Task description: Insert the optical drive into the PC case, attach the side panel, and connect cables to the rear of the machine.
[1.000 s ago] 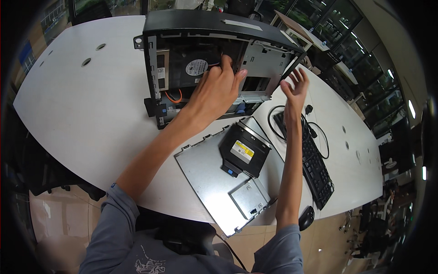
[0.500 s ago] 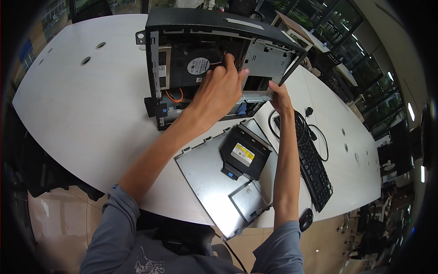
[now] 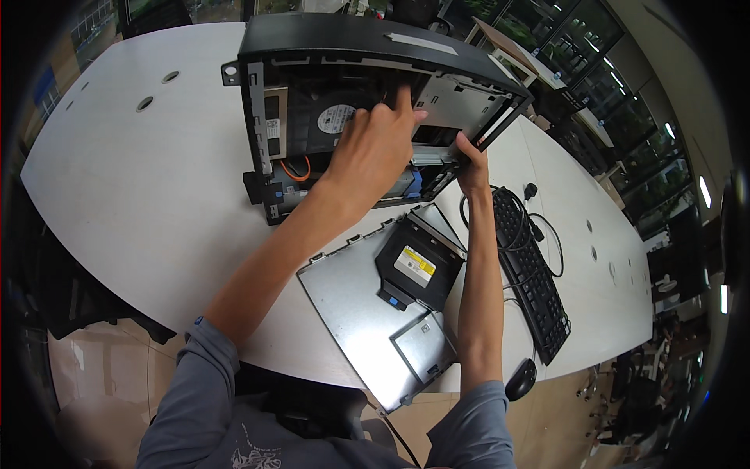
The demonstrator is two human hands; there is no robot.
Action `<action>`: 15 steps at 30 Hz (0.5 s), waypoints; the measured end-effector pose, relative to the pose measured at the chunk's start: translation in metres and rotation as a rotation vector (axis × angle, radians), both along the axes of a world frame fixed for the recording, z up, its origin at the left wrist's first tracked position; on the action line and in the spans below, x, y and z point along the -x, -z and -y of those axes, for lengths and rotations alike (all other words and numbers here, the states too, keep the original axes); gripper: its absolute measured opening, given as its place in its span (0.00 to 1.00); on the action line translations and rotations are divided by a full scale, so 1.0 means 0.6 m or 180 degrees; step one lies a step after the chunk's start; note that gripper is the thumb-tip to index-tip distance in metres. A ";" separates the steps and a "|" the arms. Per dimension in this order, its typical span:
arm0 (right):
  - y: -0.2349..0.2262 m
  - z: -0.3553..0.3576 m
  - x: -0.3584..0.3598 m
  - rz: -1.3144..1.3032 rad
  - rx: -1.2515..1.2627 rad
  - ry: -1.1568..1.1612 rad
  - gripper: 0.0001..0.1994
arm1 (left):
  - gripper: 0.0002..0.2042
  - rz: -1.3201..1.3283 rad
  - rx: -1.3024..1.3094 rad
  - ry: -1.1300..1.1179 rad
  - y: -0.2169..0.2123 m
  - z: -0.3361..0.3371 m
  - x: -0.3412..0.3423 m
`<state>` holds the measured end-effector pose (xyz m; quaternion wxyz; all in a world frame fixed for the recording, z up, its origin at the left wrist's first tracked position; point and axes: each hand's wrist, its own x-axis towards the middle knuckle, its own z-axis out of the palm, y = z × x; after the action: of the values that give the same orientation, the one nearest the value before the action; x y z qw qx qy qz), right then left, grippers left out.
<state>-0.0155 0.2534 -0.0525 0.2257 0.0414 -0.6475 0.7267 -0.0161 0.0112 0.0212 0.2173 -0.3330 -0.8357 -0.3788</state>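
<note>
A black desktop computer case [image 3: 336,37] stands upright on its edge, its open side toward me. Inside are a black fan [image 3: 312,129] with a round white label, an orange cable [image 3: 297,173] and a grey metal bracket [image 3: 453,105]. My left hand [image 3: 373,144] reaches into the case beside the fan, index finger stretched inward and thumb apart; some fingertips are hidden. At the lower right corner, my right hand [image 3: 473,164] grips the case frame, thumb over the near edge. The case appears tilted back slightly.
A silver side panel [image 3: 344,289] lies on the white table [image 3: 141,187], with a black optical drive [image 3: 437,273] on top. To the right are a black keyboard [image 3: 539,289], its coiled cable [image 3: 558,242] and a mouse [image 3: 521,381]. A chair [image 3: 86,289] stands at the left.
The case has tipped and shifted slightly, its upper part widening to both sides. The bracket inside has swung to a different angle. My right hand has moved a little up and left with the frame.
</note>
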 end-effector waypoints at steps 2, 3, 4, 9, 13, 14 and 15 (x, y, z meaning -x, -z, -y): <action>-0.001 0.004 -0.001 -0.0036 0.0016 0.0066 0.29 | 0.13 -0.0159 0.0058 -0.0059 0.003 -0.003 -0.004; -0.002 0.004 -0.002 -0.0034 0.0018 0.0070 0.29 | 0.11 -0.0317 0.0122 -0.0132 0.004 -0.002 -0.005; -0.004 0.004 -0.002 -0.0101 0.0001 0.0067 0.29 | 0.11 -0.0314 0.0125 -0.0129 0.006 -0.003 -0.003; 0.001 0.003 -0.002 -0.0084 0.0099 0.0016 0.29 | 0.11 -0.0277 0.0009 0.0075 0.010 -0.003 0.003; -0.006 0.004 -0.012 -0.0016 0.0060 -0.0108 0.28 | 0.13 -0.0311 0.0192 -0.0070 0.012 -0.006 0.000; -0.009 0.003 -0.014 0.0022 -0.0026 -0.0115 0.28 | 0.14 -0.0296 0.0146 -0.0089 0.011 -0.005 -0.002; -0.010 0.001 -0.014 0.0021 -0.0031 -0.0116 0.28 | 0.16 -0.0284 0.0100 -0.0107 0.010 -0.005 -0.004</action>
<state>-0.0071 0.2527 -0.0467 0.2101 0.0519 -0.6508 0.7277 -0.0139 0.0139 0.0150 0.2555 -0.3388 -0.8365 -0.3467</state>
